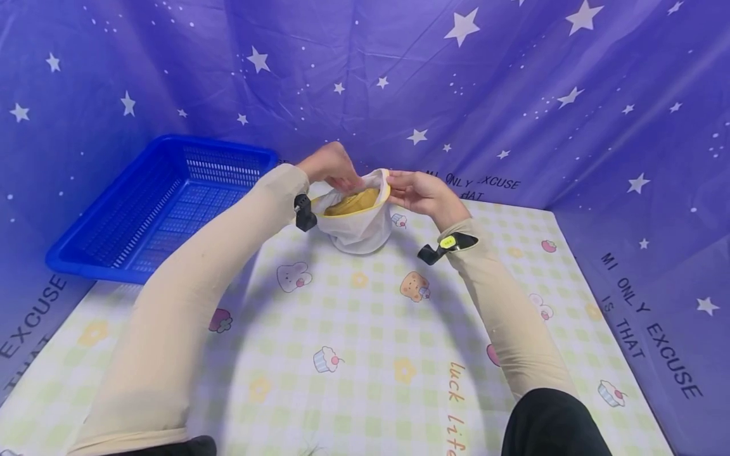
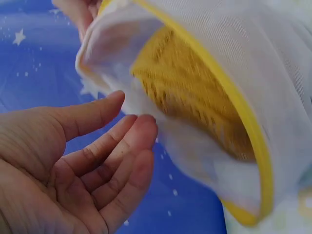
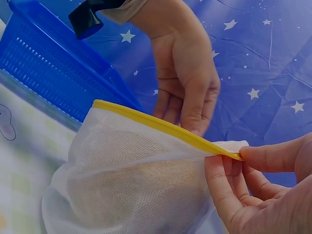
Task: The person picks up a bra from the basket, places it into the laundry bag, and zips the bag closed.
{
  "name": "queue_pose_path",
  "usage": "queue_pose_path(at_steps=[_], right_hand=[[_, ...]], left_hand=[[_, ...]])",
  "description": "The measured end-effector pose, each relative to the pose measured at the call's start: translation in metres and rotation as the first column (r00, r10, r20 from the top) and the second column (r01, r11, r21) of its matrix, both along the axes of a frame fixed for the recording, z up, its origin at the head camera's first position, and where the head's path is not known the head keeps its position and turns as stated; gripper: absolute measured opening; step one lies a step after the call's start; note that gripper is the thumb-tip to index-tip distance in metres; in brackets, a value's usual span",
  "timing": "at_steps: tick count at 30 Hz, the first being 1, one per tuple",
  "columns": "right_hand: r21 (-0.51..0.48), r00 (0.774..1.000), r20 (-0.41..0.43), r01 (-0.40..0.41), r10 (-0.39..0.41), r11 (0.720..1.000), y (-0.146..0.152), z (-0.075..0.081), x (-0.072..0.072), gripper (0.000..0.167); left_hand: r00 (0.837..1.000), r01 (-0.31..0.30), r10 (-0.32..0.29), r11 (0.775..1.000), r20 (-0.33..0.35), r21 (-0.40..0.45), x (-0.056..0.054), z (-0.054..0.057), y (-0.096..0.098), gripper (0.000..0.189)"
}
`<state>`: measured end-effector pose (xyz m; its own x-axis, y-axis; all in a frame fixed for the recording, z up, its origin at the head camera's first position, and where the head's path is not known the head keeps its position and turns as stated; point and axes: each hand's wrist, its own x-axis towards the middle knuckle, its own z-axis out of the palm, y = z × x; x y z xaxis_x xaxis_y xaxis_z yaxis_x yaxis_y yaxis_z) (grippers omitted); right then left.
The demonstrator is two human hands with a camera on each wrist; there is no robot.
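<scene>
A white mesh laundry bag (image 1: 359, 235) with a yellow-trimmed mouth stands on the table between the hands. Inside it lies a mustard-yellow knitted fabric item (image 2: 190, 92), its folds showing through the mouth. My right hand (image 1: 421, 192) pinches the trimmed rim at the bag's right end; in the right wrist view, thumb and fingers grip the yellow edging (image 3: 161, 126). Over the far side of the mouth is my left hand (image 1: 332, 166). Its fingers (image 2: 141, 131) are loosely bent, with thumb and fingertips apart and nothing between them, right beside the white mesh.
A blue plastic basket (image 1: 228, 144) with slotted walls stands at the back left, close to my left forearm. A purple star-print curtain (image 1: 365, 76) hangs behind and along both sides. The table is covered by a green-checked cloth (image 1: 365, 316) with cartoon prints.
</scene>
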<state>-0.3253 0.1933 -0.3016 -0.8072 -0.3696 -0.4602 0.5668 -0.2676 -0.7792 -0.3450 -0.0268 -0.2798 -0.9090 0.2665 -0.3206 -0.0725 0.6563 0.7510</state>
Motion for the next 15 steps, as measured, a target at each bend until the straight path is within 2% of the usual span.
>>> queue_pose_path(at_steps=[4, 8, 11, 15], right_hand=[[0.021, 1.000, 0.005, 0.014, -0.015, 1.000, 0.001, 0.000, -0.001, 0.022], [0.032, 1.000, 0.005, 0.018, -0.018, 0.999, 0.005, -0.001, -0.002, 0.024], [0.037, 1.000, 0.001, 0.013, -0.013, 0.999, 0.008, -0.003, -0.002, 0.023], [0.035, 1.000, 0.004, 0.019, -0.020, 0.999, 0.012, -0.005, -0.003, 0.020]], left_hand=[[0.999, -0.049, 0.049, 0.998, 0.004, -0.030, -0.003, -0.003, -0.015, 0.024], [0.995, -0.076, 0.079, 0.996, 0.063, -0.047, -0.007, -0.013, -0.031, 0.020], [0.989, -0.065, 0.072, 0.996, 0.130, -0.053, -0.010, -0.020, -0.041, 0.024], [0.976, -0.019, 0.032, 0.998, 0.214, -0.063, -0.011, -0.028, -0.047, 0.024]])
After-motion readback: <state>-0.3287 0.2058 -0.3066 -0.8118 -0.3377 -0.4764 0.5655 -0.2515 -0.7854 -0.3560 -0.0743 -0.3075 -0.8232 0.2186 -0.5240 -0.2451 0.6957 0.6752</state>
